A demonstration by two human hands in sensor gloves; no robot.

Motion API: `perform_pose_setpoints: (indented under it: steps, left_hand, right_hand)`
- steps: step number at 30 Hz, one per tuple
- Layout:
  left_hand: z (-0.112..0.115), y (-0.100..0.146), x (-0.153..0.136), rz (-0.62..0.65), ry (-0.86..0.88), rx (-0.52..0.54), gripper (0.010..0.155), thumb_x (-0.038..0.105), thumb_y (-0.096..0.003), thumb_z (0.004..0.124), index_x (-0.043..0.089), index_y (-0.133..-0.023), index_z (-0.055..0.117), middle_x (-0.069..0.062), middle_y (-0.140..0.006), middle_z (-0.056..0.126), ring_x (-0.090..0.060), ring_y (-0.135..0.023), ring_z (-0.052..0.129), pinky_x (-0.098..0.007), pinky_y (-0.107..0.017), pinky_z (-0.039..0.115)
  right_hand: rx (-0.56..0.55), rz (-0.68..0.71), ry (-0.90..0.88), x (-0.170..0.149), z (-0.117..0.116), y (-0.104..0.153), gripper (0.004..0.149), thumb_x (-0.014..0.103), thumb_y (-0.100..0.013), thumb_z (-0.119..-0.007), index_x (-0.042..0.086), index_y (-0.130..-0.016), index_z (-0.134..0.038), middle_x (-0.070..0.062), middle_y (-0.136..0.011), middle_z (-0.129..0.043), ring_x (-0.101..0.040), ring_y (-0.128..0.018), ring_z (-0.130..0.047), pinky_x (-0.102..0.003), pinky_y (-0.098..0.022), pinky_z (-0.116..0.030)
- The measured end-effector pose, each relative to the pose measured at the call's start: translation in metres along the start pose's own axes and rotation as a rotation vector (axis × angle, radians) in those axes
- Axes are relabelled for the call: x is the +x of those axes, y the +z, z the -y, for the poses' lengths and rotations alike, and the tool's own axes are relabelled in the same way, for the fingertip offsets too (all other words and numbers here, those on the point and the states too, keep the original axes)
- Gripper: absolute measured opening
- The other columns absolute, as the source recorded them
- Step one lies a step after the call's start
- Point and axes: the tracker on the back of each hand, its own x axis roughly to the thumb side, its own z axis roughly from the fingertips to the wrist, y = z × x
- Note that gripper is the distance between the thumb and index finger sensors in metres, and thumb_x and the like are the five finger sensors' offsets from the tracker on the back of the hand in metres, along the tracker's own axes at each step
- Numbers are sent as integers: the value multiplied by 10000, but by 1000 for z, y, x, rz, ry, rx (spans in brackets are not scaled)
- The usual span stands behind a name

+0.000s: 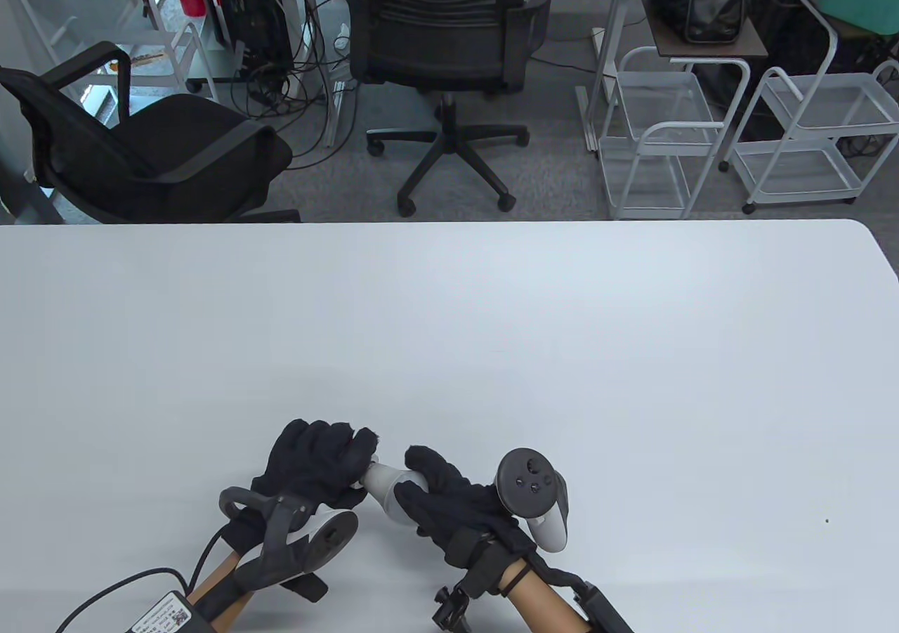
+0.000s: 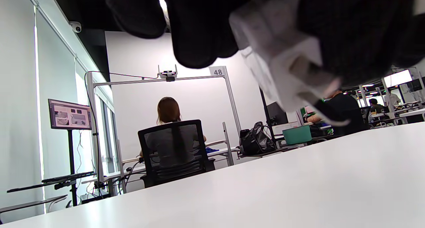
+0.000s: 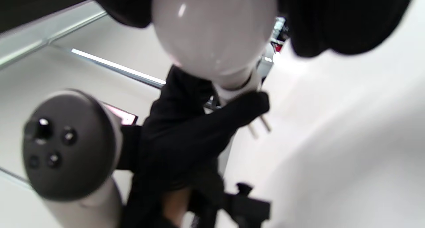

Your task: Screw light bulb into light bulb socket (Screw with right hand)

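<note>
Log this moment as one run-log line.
left hand: grips socket | right hand: grips light bulb | bulb at socket | above table

Left hand [image 2: 199,22] grips white socket [image 2: 282,62] above table [image 2: 298,188]; woman [image 2: 169,135] seated w/ back turned, monitor [image 2: 69,114] left.

The smooth round light bulb [image 1: 388,490] is plain white, as is the plastic light bulb socket [image 2: 282,65]. Flanking the bulb, the left hand [image 1: 319,466] and right hand [image 1: 449,503] wear black fabric gloves. Beneath, the broad matte table [image 1: 491,352] is white.
</note>
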Motion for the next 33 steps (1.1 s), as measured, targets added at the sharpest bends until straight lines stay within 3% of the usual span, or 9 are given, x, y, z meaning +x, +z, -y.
perform_pose_setpoints:
  steps: [4,8,14,16,17,20,23,28,33]
  left_hand:
    - [9,-9,-14,-76,86,-110,706,625,-390,855,482,-1020,572,118,-1080,690,-91,-981,821,-479,-849,623]
    - [26,-28,-28,-125,424,-250,709,600,-400,867,414,-1032,604,78,-1071,747,-144,-948,865,-502,-814,640]
    - [71,-104,-35,-274,578,-431,777,521,-390,931,345,-1062,584,68,-1123,750,-181,-1027,829,-525,-829,610]
    - [90,-128,-36,-346,614,-510,774,509,-372,937,380,-1064,616,112,-1141,763,-164,-1112,738,-531,-857,565]
    - [103,-140,-36,-370,665,-590,773,495,-361,941,419,-1063,625,146,-1151,744,-181,-1196,580,-552,-876,500]
    - [133,-164,-34,-500,765,-715,784,483,-360,946,454,-1077,629,113,-1305,401,-241,-1246,217,-548,-919,282]
    - [151,-174,-31,-561,743,-742,780,503,-379,933,451,-1089,615,118,-1326,304,-243,-1234,126,-518,-918,206]
    - [164,-177,-26,-539,511,-732,779,567,-366,900,490,-1084,608,148,-1329,337,-233,-1243,188,-501,-922,274]
    - [167,-176,-30,-527,561,-741,761,547,-399,897,514,-1092,585,133,-1333,340,-234,-1247,179,-516,-919,241]
  right_hand:
    - [-50,54,309,9,15,2,694,436,-648,-568,-54,-1057,-298,-489,-968,-279,-736,-770,-476,-786,-451,-516]
    - [-111,17,404,7,29,5,694,436,-646,-572,-34,-1071,-289,-459,-1006,-188,-748,-813,-343,-817,-470,-440]
    - [-132,-99,467,-9,45,4,682,409,-645,-582,-28,-1074,-280,-443,-1015,-132,-744,-828,-229,-834,-482,-348]
    - [-137,-132,480,-13,47,4,677,400,-645,-584,-27,-1074,-281,-436,-1018,-120,-741,-831,-206,-836,-484,-331]
    - [-138,-148,480,-15,48,3,675,396,-645,-584,-26,-1075,-281,-434,-1019,-114,-739,-833,-202,-835,-486,-328]
    - [-141,-183,458,-22,50,2,667,385,-644,-587,-23,-1075,-282,-427,-1020,-100,-735,-835,-186,-833,-492,-320]
    - [-138,-205,457,-27,52,2,662,378,-644,-588,-24,-1075,-285,-422,-1021,-92,-732,-836,-176,-831,-495,-315]
    - [-130,-234,449,-34,56,1,659,375,-644,-587,-21,-1076,-286,-415,-1024,-84,-728,-840,-165,-830,-500,-307]
    - [-103,-250,444,-38,55,0,657,372,-643,-587,-19,-1076,-284,-412,-1025,-82,-726,-841,-159,-829,-503,-301]
